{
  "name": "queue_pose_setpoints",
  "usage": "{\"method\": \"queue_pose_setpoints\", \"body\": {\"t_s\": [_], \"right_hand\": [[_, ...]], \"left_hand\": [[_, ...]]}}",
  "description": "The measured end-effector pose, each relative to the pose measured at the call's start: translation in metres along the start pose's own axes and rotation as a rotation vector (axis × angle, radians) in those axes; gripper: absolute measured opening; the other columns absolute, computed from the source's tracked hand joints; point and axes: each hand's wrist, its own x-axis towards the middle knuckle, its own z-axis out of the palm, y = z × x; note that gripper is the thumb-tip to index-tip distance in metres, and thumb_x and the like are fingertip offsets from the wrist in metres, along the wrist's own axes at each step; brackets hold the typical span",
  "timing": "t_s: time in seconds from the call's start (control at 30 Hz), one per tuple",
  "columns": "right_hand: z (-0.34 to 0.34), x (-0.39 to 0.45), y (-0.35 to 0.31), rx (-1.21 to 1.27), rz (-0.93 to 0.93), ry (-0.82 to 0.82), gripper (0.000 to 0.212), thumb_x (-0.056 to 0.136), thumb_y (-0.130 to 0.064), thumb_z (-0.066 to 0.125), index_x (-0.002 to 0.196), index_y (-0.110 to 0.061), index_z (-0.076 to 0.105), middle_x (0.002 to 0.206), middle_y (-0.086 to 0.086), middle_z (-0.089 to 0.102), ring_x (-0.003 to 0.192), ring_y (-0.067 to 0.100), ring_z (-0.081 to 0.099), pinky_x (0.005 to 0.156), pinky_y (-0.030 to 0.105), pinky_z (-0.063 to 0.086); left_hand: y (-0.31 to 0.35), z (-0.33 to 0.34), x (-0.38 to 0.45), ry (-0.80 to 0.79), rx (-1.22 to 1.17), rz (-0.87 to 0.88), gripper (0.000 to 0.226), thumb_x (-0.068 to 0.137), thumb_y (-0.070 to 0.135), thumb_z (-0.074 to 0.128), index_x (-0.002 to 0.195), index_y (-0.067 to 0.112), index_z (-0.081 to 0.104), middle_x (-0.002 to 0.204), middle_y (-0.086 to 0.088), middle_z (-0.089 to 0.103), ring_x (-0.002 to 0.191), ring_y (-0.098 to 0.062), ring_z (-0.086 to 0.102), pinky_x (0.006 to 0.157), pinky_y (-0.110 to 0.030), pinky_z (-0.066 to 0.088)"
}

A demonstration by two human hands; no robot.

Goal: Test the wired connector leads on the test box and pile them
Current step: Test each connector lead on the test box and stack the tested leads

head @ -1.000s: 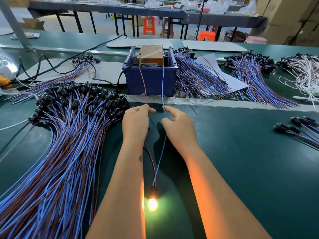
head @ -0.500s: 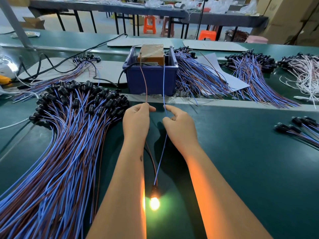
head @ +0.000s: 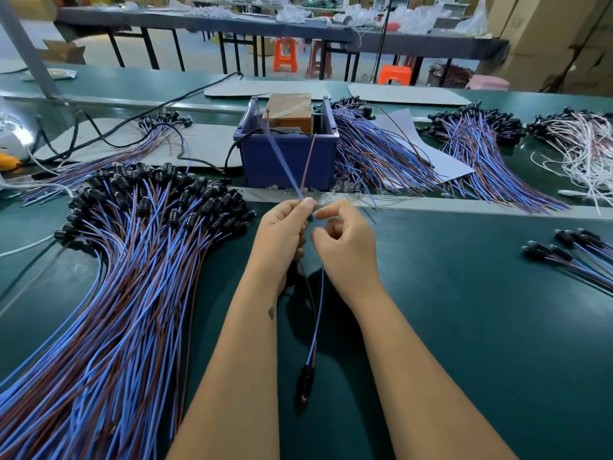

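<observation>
One lead [head: 317, 313] with a blue and a brown wire runs between my forearms to its black lamp connector [head: 306, 381], which lies dark on the green mat. My left hand [head: 282, 237] pinches both wires at its fingertips. My right hand [head: 346, 244] is curled right beside it, with thumb and forefinger on the blue wire. Above my fingers the two free ends cross and point toward the orange test box [head: 289, 109] in the blue bin [head: 285, 164]; they look blurred. A big pile of leads [head: 132, 260] lies to the left.
More blue-brown leads [head: 374, 161] fan out to the right of the bin, with another bundle [head: 481, 137] and white leads [head: 580, 144] beyond. A few leads [head: 570, 250] lie at the right edge. A black cable [head: 109, 131] crosses the back left.
The lamp at the connector was glowing bright and is now dark. The wire ends have left the test box terminals and crossed, and my hands have come together.
</observation>
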Motion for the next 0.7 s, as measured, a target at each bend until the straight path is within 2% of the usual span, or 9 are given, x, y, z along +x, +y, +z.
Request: {"method": "queue_pose_setpoints", "body": {"t_s": [0.1,0.17,0.2,0.27,0.33,0.37,0.5,0.6,0.7], "right_hand": [[0.002,-0.001,-0.004,0.339,0.108,-0.166,0.014,0.082,-0.002,0.058,0.076,-0.015,0.058,0.051,-0.010,0.052,0.045,0.003,0.041,0.044,0.015,0.033],[0.000,0.002,-0.005,0.498,0.202,-0.229,0.007,0.081,-0.010,0.057,0.075,-0.014,0.058,0.056,-0.002,0.056,0.045,0.008,0.044,0.042,0.018,0.033],[-0.001,0.003,-0.002,0.444,0.189,-0.217,0.011,0.082,-0.007,0.057,0.077,-0.017,0.057,0.060,0.001,0.057,0.047,0.008,0.045,0.045,0.019,0.036],[-0.003,0.005,0.007,0.112,0.066,-0.195,0.026,0.083,-0.002,0.064,0.085,-0.025,0.052,0.073,-0.001,0.058,0.056,0.008,0.046,0.056,0.022,0.043],[-0.001,0.001,0.010,-0.124,0.001,-0.285,0.036,0.079,-0.014,0.074,0.095,-0.029,0.045,0.087,-0.007,0.056,0.063,0.010,0.045,0.066,0.031,0.047],[0.000,0.000,0.011,-0.125,-0.005,-0.326,0.042,0.077,-0.019,0.077,0.100,-0.029,0.043,0.090,-0.008,0.055,0.063,0.009,0.045,0.066,0.032,0.048],[-0.002,0.001,0.003,0.221,0.068,-0.388,0.058,0.069,-0.010,0.085,0.111,-0.026,0.048,0.092,0.003,0.059,0.071,0.008,0.054,0.071,0.025,0.050],[-0.006,0.003,-0.005,0.636,0.131,-0.430,0.034,0.076,-0.010,0.075,0.106,-0.017,0.063,0.085,0.005,0.066,0.073,0.013,0.062,0.073,0.026,0.054],[-0.010,0.007,-0.005,0.986,0.226,-0.241,0.019,0.085,-0.016,0.066,0.101,-0.007,0.066,0.074,0.005,0.069,0.063,0.013,0.065,0.069,0.023,0.056]], "left_hand": [[0.001,0.000,-0.003,-0.058,-0.116,-0.012,0.025,0.100,0.025,0.055,0.084,0.014,0.070,0.053,0.001,0.046,0.044,-0.013,0.039,0.042,-0.021,0.033],[0.004,-0.002,-0.002,-0.059,-0.237,-0.032,0.028,0.100,0.021,0.053,0.078,0.012,0.068,0.050,-0.001,0.044,0.039,-0.013,0.039,0.038,-0.018,0.034],[0.006,-0.003,-0.001,-0.034,-0.276,-0.051,0.027,0.100,0.022,0.053,0.079,0.013,0.067,0.051,0.001,0.043,0.038,-0.010,0.035,0.035,-0.015,0.030],[0.008,-0.006,0.002,0.004,-0.360,-0.083,0.025,0.101,0.024,0.052,0.082,0.014,0.065,0.054,0.004,0.045,0.034,-0.003,0.027,0.031,-0.014,0.023],[0.008,-0.008,0.004,0.045,-0.435,-0.082,0.023,0.101,0.024,0.052,0.085,0.014,0.065,0.057,0.004,0.051,0.034,-0.001,0.029,0.031,-0.013,0.025],[0.008,-0.009,0.004,0.076,-0.453,-0.076,0.021,0.100,0.024,0.053,0.087,0.014,0.065,0.057,0.004,0.054,0.034,-0.001,0.033,0.032,-0.012,0.029],[0.009,-0.010,0.005,0.196,-0.547,-0.050,0.014,0.098,0.019,0.058,0.088,0.012,0.064,0.054,0.006,0.059,0.040,-0.002,0.048,0.039,-0.013,0.043],[0.008,-0.011,0.007,0.201,-0.615,-0.028,0.010,0.097,0.013,0.059,0.088,0.011,0.063,0.056,0.004,0.061,0.045,-0.005,0.056,0.047,-0.015,0.049],[0.003,-0.010,0.008,0.231,-0.613,0.000,0.011,0.096,0.010,0.060,0.086,0.011,0.064,0.060,0.003,0.065,0.051,-0.005,0.062,0.053,-0.015,0.052]]}}
